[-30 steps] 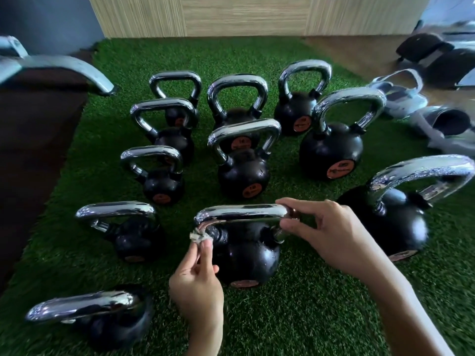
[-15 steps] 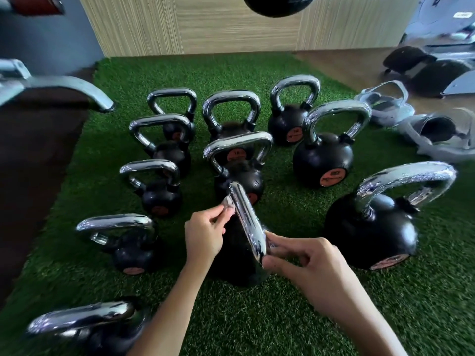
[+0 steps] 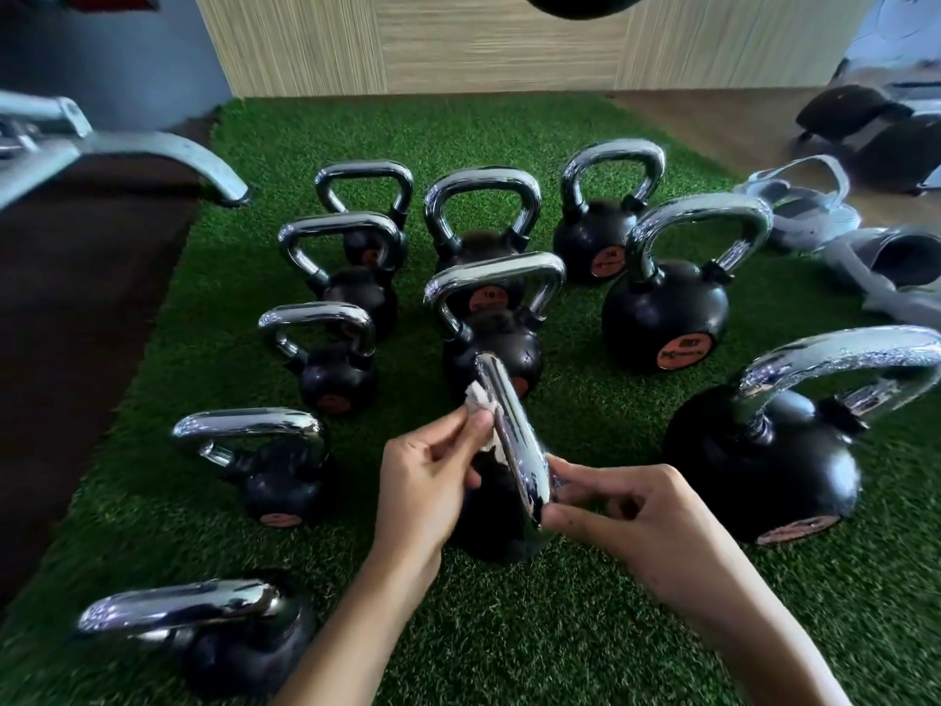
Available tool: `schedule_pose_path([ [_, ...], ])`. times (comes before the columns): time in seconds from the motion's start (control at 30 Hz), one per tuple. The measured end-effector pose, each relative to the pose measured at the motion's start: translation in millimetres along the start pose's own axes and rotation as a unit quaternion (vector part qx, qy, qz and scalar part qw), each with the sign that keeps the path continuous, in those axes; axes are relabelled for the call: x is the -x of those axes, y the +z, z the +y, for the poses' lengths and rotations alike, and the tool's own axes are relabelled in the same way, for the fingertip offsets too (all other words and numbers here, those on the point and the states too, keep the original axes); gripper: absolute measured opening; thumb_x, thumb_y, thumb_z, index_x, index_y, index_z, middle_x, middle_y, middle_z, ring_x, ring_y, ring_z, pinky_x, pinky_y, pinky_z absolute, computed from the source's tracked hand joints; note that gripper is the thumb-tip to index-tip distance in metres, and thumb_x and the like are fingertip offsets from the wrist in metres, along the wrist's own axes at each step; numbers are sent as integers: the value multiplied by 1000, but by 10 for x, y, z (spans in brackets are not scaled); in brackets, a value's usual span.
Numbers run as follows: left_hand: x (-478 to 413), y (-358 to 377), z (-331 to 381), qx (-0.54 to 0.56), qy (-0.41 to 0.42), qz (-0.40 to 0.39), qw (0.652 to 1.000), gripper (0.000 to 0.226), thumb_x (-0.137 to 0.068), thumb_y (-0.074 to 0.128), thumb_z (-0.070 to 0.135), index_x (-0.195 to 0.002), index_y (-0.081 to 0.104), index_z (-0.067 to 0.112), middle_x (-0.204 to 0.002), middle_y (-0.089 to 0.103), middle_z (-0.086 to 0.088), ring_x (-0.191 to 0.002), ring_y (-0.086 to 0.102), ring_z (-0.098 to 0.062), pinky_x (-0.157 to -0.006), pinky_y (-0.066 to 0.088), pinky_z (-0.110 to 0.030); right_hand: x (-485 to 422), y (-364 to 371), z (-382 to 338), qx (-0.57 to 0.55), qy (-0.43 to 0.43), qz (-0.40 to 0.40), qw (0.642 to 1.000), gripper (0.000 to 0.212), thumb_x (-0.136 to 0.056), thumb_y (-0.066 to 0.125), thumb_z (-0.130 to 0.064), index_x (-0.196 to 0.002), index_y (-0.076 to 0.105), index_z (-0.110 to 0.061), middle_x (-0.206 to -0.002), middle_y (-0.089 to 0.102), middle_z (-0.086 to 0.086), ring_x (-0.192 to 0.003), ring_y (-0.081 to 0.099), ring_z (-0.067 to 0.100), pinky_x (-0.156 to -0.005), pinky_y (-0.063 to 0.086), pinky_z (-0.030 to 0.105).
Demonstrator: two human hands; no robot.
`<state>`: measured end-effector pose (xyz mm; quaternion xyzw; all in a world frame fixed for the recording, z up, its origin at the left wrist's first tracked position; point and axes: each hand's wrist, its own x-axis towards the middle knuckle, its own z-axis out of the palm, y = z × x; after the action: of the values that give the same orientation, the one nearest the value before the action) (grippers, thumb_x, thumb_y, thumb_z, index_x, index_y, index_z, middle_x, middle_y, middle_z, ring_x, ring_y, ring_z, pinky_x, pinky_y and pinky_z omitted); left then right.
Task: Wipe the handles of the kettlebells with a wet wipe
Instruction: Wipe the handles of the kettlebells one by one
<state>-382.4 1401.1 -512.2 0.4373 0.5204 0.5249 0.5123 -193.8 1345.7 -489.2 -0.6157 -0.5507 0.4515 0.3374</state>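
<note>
Several black kettlebells with chrome handles stand on green artificial turf (image 3: 560, 619). The nearest middle kettlebell (image 3: 496, 522) is turned so its chrome handle (image 3: 514, 440) runs end-on away from me. My left hand (image 3: 427, 481) pinches a small white wet wipe (image 3: 481, 400) against the left side of that handle near its far end. My right hand (image 3: 636, 522) pinches the handle's near end between thumb and fingers.
A large kettlebell (image 3: 764, 466) stands close on the right, smaller ones (image 3: 275, 466) on the left and one (image 3: 219, 634) at the front left. Dark floor and a grey metal machine foot (image 3: 168, 155) lie left. Grey and black gear (image 3: 891, 267) lies at the right.
The held kettlebell was turned from handle crosswise to handle end-on. My left hand with the wipe went from the handle's left base up to its far end. My right hand kept its grip.
</note>
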Motion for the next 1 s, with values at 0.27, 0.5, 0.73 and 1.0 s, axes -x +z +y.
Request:
schedule_pose_path([
  [0.27, 59, 84, 134, -28, 19, 17, 999, 19, -90, 75, 27, -107, 76, 36, -77, 77, 11, -52, 48, -3, -55, 45, -16, -48, -37, 19, -10, -1, -24, 1000, 51, -62, 86, -48, -111, 75, -40, -93, 77, -17, -71, 47, 18, -69, 41, 35],
  [0.5, 688, 15, -152, -18, 74, -27, 997, 29, -83, 72, 26, -112, 76, 30, -89, 80, 4, -43, 52, -6, -42, 42, -17, -43, -56, 13, -8, -17, -26, 999, 49, -64, 84, -46, -112, 75, -38, -87, 77, -17, -60, 37, 16, -62, 34, 33],
  [0.73, 720, -6, -693, -67, 210, -41, 975, 38, -92, 71, 40, -123, 73, 19, -106, 77, -4, -38, 55, -1, -39, 44, -14, -30, -31, 71, -21, -31, -13, 999, 46, -65, 84, -47, -110, 75, -41, -92, 78, -17, -63, 37, 20, -63, 37, 36],
  [1.0, 583, -184, -557, -150, 164, 3, 975, 19, -86, 77, 33, -105, 81, 30, -111, 74, 9, -87, 72, -10, -67, 59, -20, -22, -45, 15, 80, -92, 28, 992, 45, -65, 81, -54, -109, 72, -50, -93, 74, -22, -53, 39, 6, -53, 35, 24],
])
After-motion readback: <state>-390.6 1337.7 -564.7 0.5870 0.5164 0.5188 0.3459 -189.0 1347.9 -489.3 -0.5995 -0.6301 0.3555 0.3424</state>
